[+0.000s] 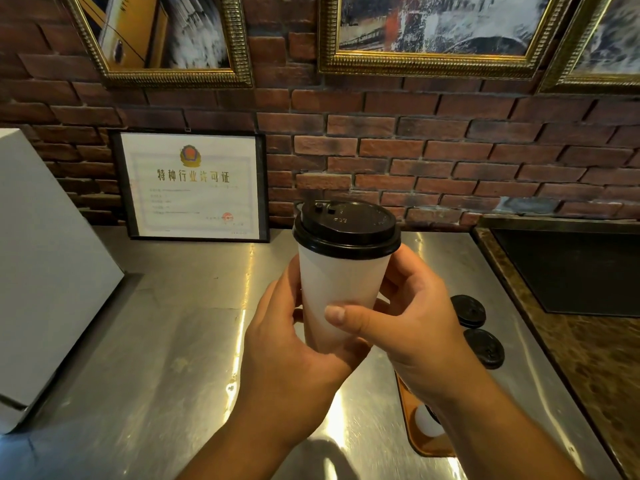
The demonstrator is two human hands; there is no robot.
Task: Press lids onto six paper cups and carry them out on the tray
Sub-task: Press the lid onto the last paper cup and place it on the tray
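— What are the left hand [291,344] and the right hand [412,327] doing?
— Both curl round one cup [341,289]. The fingers wrap its sides, and the right thumb lies across its front.
— Where is the cup?
— Up in the air over the counter [166,341], with a black lid [346,230] on top.
— What is near it?
— Two loose lids [467,310] lie flat on the counter, just right of the hands.
— What is hard to see?
— The tray [412,441] hides mostly behind the right arm. A white thing [426,423] sits in it; I cannot tell what.

White paper cup [341,292], black lid [346,228], silver steel counter [166,334], red-brown brick wall [450,161].
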